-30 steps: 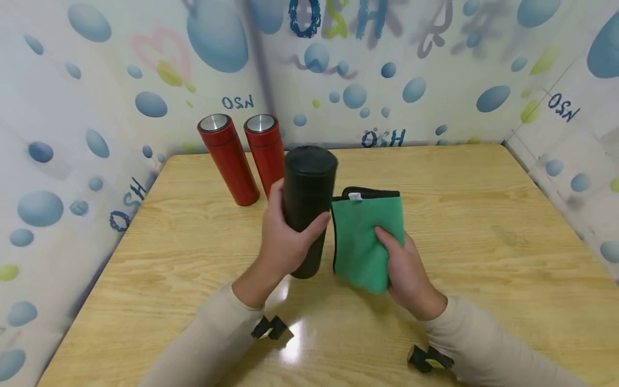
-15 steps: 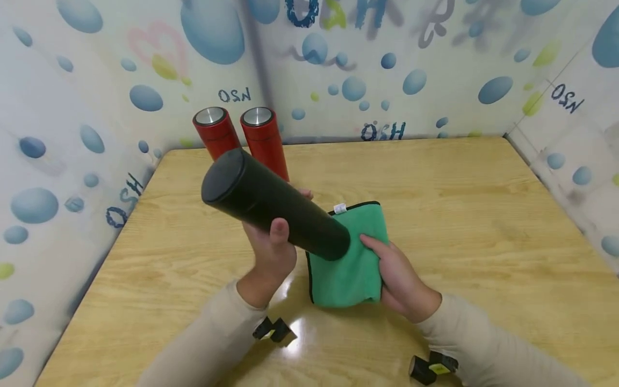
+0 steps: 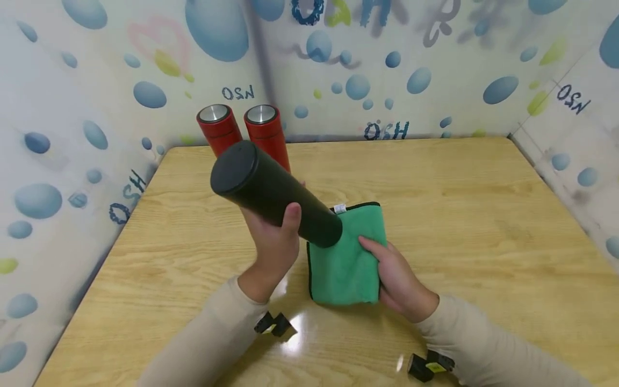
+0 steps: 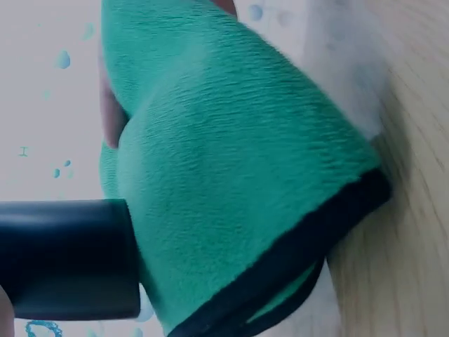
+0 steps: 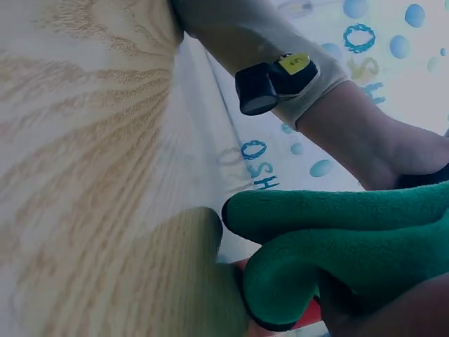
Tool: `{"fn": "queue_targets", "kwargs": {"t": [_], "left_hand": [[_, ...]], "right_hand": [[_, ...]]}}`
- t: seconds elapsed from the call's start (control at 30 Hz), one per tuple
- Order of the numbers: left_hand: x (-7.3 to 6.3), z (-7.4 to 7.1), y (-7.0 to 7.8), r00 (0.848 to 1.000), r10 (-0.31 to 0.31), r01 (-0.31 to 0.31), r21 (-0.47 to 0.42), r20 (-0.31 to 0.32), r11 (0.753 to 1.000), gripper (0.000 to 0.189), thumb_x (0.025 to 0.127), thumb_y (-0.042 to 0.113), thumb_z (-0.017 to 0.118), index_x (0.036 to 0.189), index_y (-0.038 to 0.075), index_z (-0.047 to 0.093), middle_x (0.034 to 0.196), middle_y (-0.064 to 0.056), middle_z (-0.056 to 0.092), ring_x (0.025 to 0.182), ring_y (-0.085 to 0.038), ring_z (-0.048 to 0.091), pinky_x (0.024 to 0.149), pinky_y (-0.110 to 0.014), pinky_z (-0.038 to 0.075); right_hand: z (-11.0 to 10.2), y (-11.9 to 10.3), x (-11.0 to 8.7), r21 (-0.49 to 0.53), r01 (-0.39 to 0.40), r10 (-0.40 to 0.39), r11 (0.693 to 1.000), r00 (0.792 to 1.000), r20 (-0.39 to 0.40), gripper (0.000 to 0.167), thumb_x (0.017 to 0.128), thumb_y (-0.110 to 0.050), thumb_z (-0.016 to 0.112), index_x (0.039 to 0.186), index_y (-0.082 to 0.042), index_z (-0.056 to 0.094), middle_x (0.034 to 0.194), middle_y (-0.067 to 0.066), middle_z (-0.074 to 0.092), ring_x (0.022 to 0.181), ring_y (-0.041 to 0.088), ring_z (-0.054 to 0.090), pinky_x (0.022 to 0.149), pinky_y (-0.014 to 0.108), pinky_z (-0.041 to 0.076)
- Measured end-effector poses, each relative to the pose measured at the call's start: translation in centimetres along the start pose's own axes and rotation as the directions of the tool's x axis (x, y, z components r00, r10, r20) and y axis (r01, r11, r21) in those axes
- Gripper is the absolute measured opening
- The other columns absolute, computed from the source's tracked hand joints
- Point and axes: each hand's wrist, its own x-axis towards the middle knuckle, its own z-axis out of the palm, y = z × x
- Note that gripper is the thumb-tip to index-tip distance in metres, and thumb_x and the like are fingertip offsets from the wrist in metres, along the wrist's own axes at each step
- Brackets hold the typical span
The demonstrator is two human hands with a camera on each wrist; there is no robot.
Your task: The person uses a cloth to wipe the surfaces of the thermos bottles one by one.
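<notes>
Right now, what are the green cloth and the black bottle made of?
The green cloth looks like fuzzy, matte microfibre: fine ribs and fluff show up close. The black bottle may be painted metal or plastic, smooth and satin, with only a dull shine.

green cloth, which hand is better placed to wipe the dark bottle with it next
Probably the right hand: it grips the green cloth close to one end of the dark bottle, which the left hand holds tilted.
</notes>
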Motion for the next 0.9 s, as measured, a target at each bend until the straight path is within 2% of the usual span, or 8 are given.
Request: {"fn": "queue_targets", "kwargs": {"t": [0.23, 0.33, 0.4, 0.53, 0.6, 0.67, 0.73, 0.9], "left_hand": [[2.2, -0.4, 0.2, 0.995, -0.091, 0.086, 0.091, 0.051, 0.992, 0.086, 0.081, 0.049, 0.080, 0.142, 0.012, 0.032, 0.126, -0.013, 0.054, 0.106, -0.033, 0.063, 0.095, -0.045, 0.055], [3.5, 0.1, -0.9, 0.975, -0.194, 0.169, 0.214, 0.104, 0.962, 0.086, 0.081, 0.055, 0.077, 0.142, 0.015, 0.032, 0.132, -0.009, 0.052, 0.115, -0.027, 0.058, 0.098, -0.045, 0.053], [4.2, 0.7, -2.1, 0.944, -0.293, 0.234, 0.318, 0.152, 0.919, 0.081, 0.084, 0.054, 0.074, 0.144, 0.019, 0.031, 0.137, -0.005, 0.050, 0.122, -0.023, 0.053, 0.101, -0.047, 0.051], [5.1, 2.1, -6.2, 0.843, -0.489, 0.350, 0.463, 0.223, 0.814, 0.074, 0.091, 0.042, 0.071, 0.146, 0.024, 0.025, 0.144, -0.001, 0.047, 0.129, -0.020, 0.050, 0.107, -0.052, 0.045], [5.3, 2.8, -8.0, 0.796, -0.552, 0.384, 0.500, 0.246, 0.776, 0.076, 0.092, 0.039, 0.071, 0.148, 0.026, 0.022, 0.146, -0.002, 0.045, 0.132, -0.022, 0.049, 0.110, -0.054, 0.042], [5.6, 3.5, -9.6, 0.762, -0.589, 0.397, 0.526, 0.268, 0.753, 0.079, 0.091, 0.039, 0.072, 0.148, 0.027, 0.019, 0.148, -0.003, 0.044, 0.133, -0.024, 0.048, 0.112, -0.056, 0.039], [5.7, 4.3, -11.0, 0.745, -0.601, 0.387, 0.545, 0.291, 0.744, 0.082, 0.090, 0.039, 0.073, 0.149, 0.027, 0.018, 0.149, -0.005, 0.043, 0.134, -0.025, 0.048, 0.113, -0.056, 0.038], [6.0, 6.3, -13.8, 0.729, -0.586, 0.345, 0.548, 0.355, 0.762, 0.085, 0.089, 0.039, 0.074, 0.150, 0.024, 0.016, 0.148, -0.008, 0.044, 0.133, -0.027, 0.050, 0.113, -0.055, 0.039]], "right_hand": [[-1.4, 0.0, -0.3, -0.067, -0.018, 0.025, 0.998, 0.994, 0.109, 0.048, 0.107, -0.033, 0.044, 0.143, -0.005, 0.032, 0.117, -0.003, 0.060, 0.106, 0.010, 0.065, 0.093, 0.031, 0.055], [-2.4, 0.0, -0.9, -0.099, -0.058, 0.072, 0.993, 0.987, 0.147, 0.052, 0.106, -0.033, 0.046, 0.145, -0.003, 0.031, 0.117, -0.002, 0.061, 0.106, 0.012, 0.065, 0.092, 0.033, 0.055], [-3.0, -0.1, -1.4, -0.112, -0.082, 0.100, 0.990, 0.982, 0.158, 0.052, 0.105, -0.032, 0.047, 0.145, -0.003, 0.031, 0.117, -0.001, 0.061, 0.106, 0.013, 0.066, 0.092, 0.035, 0.056], [-4.7, 0.1, -1.7, -0.105, -0.119, 0.138, 0.987, 0.971, 0.196, 0.051, 0.104, -0.031, 0.050, 0.144, -0.005, 0.032, 0.116, 0.000, 0.062, 0.105, 0.015, 0.066, 0.089, 0.035, 0.057], [-5.4, 0.1, -1.7, -0.092, -0.125, 0.143, 0.988, 0.963, 0.228, 0.050, 0.103, -0.030, 0.050, 0.143, -0.006, 0.033, 0.116, 0.000, 0.063, 0.104, 0.014, 0.067, 0.089, 0.034, 0.057], [-6.0, 0.0, -1.7, -0.078, -0.127, 0.143, 0.989, 0.958, 0.250, 0.050, 0.103, -0.029, 0.050, 0.143, -0.005, 0.033, 0.116, -0.001, 0.063, 0.104, 0.014, 0.067, 0.088, 0.033, 0.058], [-6.4, 0.0, -1.7, -0.064, -0.124, 0.137, 0.990, 0.956, 0.259, 0.050, 0.103, -0.029, 0.049, 0.144, -0.005, 0.033, 0.116, -0.001, 0.064, 0.103, 0.013, 0.068, 0.088, 0.033, 0.058], [-7.2, 0.0, -1.5, -0.042, -0.121, 0.128, 0.992, 0.953, 0.276, 0.049, 0.103, -0.028, 0.049, 0.144, -0.005, 0.035, 0.116, -0.001, 0.065, 0.102, 0.013, 0.068, 0.087, 0.032, 0.058]]}}
